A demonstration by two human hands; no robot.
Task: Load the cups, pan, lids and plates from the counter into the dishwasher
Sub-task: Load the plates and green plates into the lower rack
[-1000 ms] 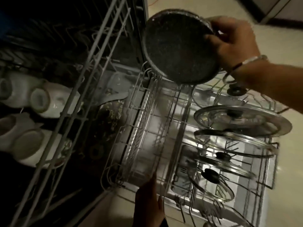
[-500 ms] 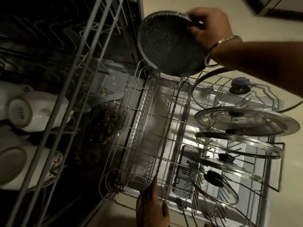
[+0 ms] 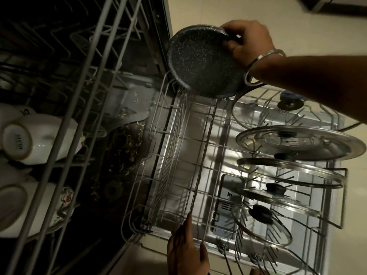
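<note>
We see the dark speckled pan (image 3: 200,62) held tilted over the far edge of the lower rack (image 3: 178,155), at twelve o'clock. The right hand (image 3: 248,40) reaches in from three o'clock, its fingers (image 3: 231,44) clamped on the pan's rim. The left hand (image 3: 186,249) at six o'clock touches the rack's near rim, fingers straight and together. Glass lids (image 3: 297,141) stand in the rack's right half; its left half lies open. White cups (image 3: 39,139) lie in the upper rack (image 3: 87,100) at nine o'clock.
</note>
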